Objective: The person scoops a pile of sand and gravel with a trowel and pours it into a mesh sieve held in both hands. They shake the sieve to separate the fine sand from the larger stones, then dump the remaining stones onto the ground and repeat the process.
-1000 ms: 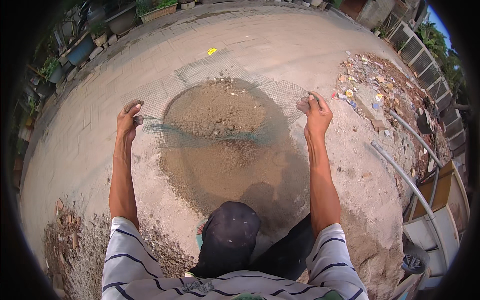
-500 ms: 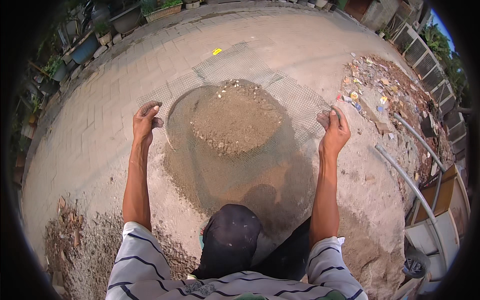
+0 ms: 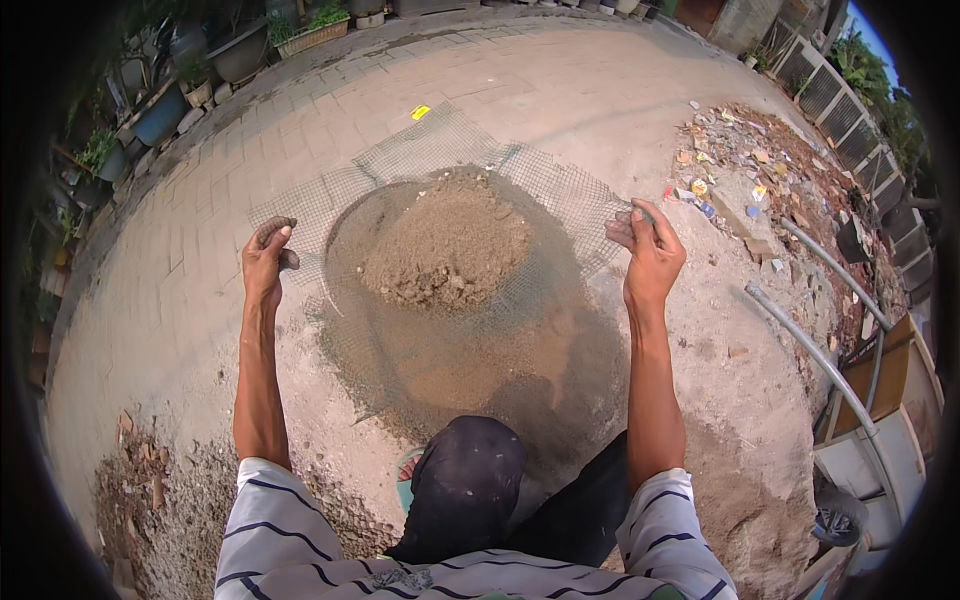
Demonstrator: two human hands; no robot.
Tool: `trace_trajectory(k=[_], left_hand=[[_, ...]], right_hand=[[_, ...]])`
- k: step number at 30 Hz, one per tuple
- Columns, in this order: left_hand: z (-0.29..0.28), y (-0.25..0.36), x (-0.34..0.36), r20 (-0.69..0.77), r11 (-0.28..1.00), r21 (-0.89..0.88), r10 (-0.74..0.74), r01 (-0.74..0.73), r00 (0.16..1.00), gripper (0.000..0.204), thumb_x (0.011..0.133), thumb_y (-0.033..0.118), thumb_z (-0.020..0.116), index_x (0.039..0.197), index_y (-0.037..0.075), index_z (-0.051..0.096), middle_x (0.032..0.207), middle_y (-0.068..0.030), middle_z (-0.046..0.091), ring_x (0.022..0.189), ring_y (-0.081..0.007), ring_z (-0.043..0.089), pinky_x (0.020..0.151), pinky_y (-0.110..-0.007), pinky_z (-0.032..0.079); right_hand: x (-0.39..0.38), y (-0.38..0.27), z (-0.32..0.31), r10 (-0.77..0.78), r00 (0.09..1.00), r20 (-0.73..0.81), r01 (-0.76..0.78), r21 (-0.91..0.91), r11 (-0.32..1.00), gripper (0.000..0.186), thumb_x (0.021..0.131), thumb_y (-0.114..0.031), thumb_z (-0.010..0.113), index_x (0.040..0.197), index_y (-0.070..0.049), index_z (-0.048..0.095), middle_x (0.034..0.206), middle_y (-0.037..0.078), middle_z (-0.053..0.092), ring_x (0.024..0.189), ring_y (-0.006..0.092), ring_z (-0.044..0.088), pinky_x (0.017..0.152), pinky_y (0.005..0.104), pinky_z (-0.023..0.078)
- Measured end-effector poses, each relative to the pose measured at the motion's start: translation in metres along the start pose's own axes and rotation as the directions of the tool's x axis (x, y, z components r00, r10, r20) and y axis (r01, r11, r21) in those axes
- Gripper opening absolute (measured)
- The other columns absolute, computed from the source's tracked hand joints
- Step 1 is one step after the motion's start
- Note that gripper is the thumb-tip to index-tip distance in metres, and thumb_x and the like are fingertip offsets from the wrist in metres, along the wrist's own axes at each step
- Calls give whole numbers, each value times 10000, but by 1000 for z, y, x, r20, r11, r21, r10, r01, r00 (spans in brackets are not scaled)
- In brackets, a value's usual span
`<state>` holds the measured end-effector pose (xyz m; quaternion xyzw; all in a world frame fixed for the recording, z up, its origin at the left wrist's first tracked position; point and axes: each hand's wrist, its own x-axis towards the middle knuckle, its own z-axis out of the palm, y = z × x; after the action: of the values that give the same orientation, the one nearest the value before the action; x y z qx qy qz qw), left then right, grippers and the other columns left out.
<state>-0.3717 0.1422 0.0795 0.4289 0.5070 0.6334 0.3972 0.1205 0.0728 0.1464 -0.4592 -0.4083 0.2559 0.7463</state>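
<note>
A green wire mesh screen (image 3: 425, 142) is stretched between my two hands. My left hand (image 3: 266, 258) pinches its left edge, with the fingers curled in. Its right corner is gripped between the thumb and fingers of my right hand (image 3: 652, 250). On the middle of the mesh lies a heap of brown sand (image 3: 445, 235), with coarse clumps along its near side. Finer sand (image 3: 480, 370) spreads on the ground under and in front of the mesh, near my dark-trousered knee (image 3: 470, 465). A curved rim shows along the heap's left side.
Rubble and litter (image 3: 750, 170) lie at the right, beside bent grey pipes (image 3: 815, 350) and wooden panels (image 3: 905, 380). Gravel (image 3: 200, 500) covers the near left ground. Plant pots (image 3: 160, 112) line the far left edge. A yellow scrap (image 3: 420, 112) lies beyond the mesh.
Both hands and the mesh have shifted left. The heap on the mesh has moved left too and looks more mounded, with fewer pale pebbles showing on top.
</note>
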Motion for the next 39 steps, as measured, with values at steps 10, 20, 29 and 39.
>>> trace_trajectory(k=[10, 20, 29, 39], left_hand=[[21, 0, -10, 47, 996, 68, -56, 53, 997, 210, 865, 101, 692, 1051, 7, 667, 986, -71, 689, 541, -98, 548, 480, -246, 464], [26, 11, -12, 69, 996, 76, -44, 38, 997, 248, 866, 97, 682, 1097, 13, 650, 1032, -95, 689, 508, -104, 547, 474, -250, 473], [20, 21, -12, 108, 996, 57, -77, 71, 991, 225, 866, 105, 689, 1063, 2, 655, 975, -80, 697, 512, -109, 561, 481, -251, 485], [29, 20, -11, 126, 991, 46, -134, 129, 983, 297, 853, 68, 697, 1119, -30, 608, 1077, -134, 682, 517, -121, 590, 461, -251, 521]], right_hand=[[-4, 18, -9, -17, 1000, 22, 17, -2, 1000, 234, 955, -62, 568, 1135, 82, 610, 897, 132, 658, 758, 191, 662, 678, 316, 584], [-19, 23, -15, 3, 998, -55, -2, 14, 1000, 231, 953, -40, 557, 1145, 83, 599, 871, 131, 649, 764, 190, 663, 685, 324, 593], [5, 26, -14, 45, 998, -41, -43, 60, 997, 223, 949, -63, 575, 1119, 77, 611, 847, 129, 653, 730, 205, 668, 669, 344, 596], [-2, 18, -36, 31, 987, -159, -27, 33, 999, 211, 931, -11, 567, 1106, 94, 620, 824, 111, 639, 742, 190, 659, 676, 348, 597]])
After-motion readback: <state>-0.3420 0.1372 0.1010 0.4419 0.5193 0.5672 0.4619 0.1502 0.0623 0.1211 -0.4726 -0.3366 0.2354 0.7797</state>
